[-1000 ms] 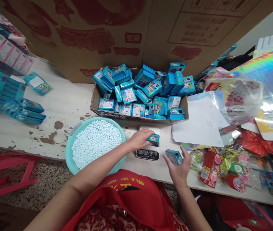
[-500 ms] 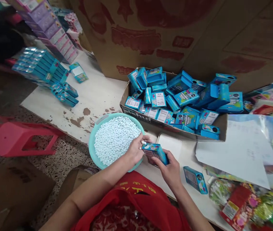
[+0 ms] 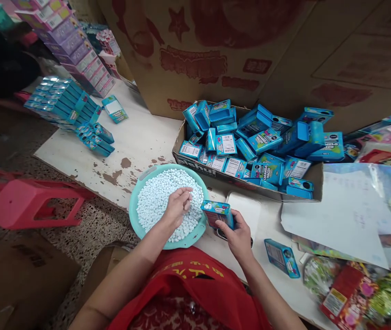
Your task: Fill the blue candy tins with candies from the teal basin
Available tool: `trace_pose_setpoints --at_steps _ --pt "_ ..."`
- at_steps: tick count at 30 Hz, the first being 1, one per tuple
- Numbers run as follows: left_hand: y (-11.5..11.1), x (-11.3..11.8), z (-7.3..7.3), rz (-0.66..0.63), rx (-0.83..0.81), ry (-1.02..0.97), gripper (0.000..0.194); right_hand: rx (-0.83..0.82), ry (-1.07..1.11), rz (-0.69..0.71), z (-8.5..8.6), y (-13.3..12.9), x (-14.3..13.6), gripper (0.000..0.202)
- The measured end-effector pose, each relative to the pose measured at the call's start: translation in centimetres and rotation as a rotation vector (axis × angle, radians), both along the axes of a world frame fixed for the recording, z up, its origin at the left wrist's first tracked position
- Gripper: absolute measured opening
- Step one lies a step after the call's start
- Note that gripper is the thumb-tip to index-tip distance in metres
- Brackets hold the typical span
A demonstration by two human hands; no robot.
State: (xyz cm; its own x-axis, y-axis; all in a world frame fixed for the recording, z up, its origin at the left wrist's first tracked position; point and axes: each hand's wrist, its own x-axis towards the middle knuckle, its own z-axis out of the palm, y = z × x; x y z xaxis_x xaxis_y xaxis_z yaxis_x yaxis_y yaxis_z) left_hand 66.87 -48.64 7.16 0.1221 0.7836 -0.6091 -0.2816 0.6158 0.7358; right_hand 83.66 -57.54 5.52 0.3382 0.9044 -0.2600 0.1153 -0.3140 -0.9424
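Note:
My right hand is wrapped round a small blue candy box, held tilted beside the bowl with white pieces showing at its top left corner. Over the white candies in the turquoise bowl is my left hand, its fingers curled together; whether anything is between them is too small to tell. A white scale-like tray lies partly under the held box. Another blue box rests on the table to the right of my right hand.
A long carton full of blue boxes stands behind the bowl, before a big cardboard box. Stacked blue boxes are at the left, papers and candy bags at the right. A red stool stands on the floor.
My left hand has moved left from the blue box's opening to above the candies in the bowl. The box in my right hand has shifted slightly. The camera view has moved a little.

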Motion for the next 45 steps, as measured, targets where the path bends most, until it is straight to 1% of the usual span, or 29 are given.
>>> trace_pose_setpoints --at_steps 2,4,6,8,10,12,15,18,22,25,27,29,31,33,36,38,41,42,43,45 --pt "0.1 -0.6 1.2 -0.154 0.141 0.152 0.025 0.010 -0.006 0.012 -0.1 0.3 -0.1 0.043" --pt "0.2 -0.9 2.8 -0.370 0.301 0.314 0.023 0.042 0.004 0.039 -0.1 0.8 -0.3 0.042" --pt "0.4 -0.9 4.3 -0.598 0.453 0.527 0.023 0.086 0.030 0.075 0.0 1.2 -0.7 0.041" --pt "0.6 -0.8 5.4 -0.777 0.534 0.750 0.021 0.126 0.053 0.112 0.0 1.6 -1.1 0.038" --pt "0.8 -0.9 6.0 -0.874 0.551 0.894 0.023 0.166 0.061 0.134 -0.1 1.9 -1.4 0.036" --pt "1.0 -1.2 6.2 -0.927 0.564 0.917 0.028 0.200 0.071 0.145 -0.3 2.0 -1.6 0.037" --pt "1.3 -1.6 6.6 -0.967 0.609 0.834 0.025 0.233 0.100 0.156 -0.6 2.2 -1.8 0.037" --pt "1.5 -1.9 7.3 -0.982 0.637 0.793 0.026 0.229 0.119 0.156 -0.7 2.5 -2.0 0.037" --pt "1.8 -2.2 8.3 -0.979 0.603 0.902 0.028 0.214 0.156 0.137 -0.5 2.9 -2.3 0.037" --pt "1.9 -2.2 8.5 -0.981 0.588 0.962 0.027 0.223 0.178 0.132 -0.4 3.3 -2.4 0.037" --pt "1.9 -2.2 8.4 -0.987 0.600 0.936 0.027 0.246 0.189 0.130 -0.4 3.4 -2.5 0.037" --pt "1.9 -2.4 8.2 -0.976 0.593 0.892 0.031 0.266 0.204 0.125 -0.5 3.4 -2.5 0.036" --pt "2.0 -2.9 7.7 -0.919 0.569 0.867 0.030 0.272 0.217 0.119 -0.8 3.4 -2.4 0.037" --pt "2.1 -3.7 7.1 -0.851 0.564 0.892 0.028 0.266 0.255 0.116 -1.3 3.2 -2.2 0.041" --pt "2.3 -4.9 5.9 -0.852 0.662 1.007 0.026 0.244 0.336 0.087 -2.3 3.1 -1.8 0.048" --pt "2.1 -5.2 5.5 -0.884 0.742 1.015 0.033 0.215 0.359 0.069 -2.7 3.1 -1.8 0.049" --pt "1.4 -4.1 5.8 -0.947 0.806 0.852 0.056 0.201 0.363 0.084 -2.6 3.4 -2.3 0.047" --pt "1.1 -3.5 6.1 -0.965 0.815 0.809 0.059 0.202 0.366 0.110 -2.5 3.4 -2.5 0.046" --pt "0.9 -2.8 6.4 -0.977 0.818 0.797 0.057 0.206 0.364 0.144 -2.2 3.5 -2.7 0.046" --pt "0.7 -1.6 7.0 -0.957 0.807 0.830 0.044 0.226 0.319 0.200 -1.6 3.1 -2.5 0.045"
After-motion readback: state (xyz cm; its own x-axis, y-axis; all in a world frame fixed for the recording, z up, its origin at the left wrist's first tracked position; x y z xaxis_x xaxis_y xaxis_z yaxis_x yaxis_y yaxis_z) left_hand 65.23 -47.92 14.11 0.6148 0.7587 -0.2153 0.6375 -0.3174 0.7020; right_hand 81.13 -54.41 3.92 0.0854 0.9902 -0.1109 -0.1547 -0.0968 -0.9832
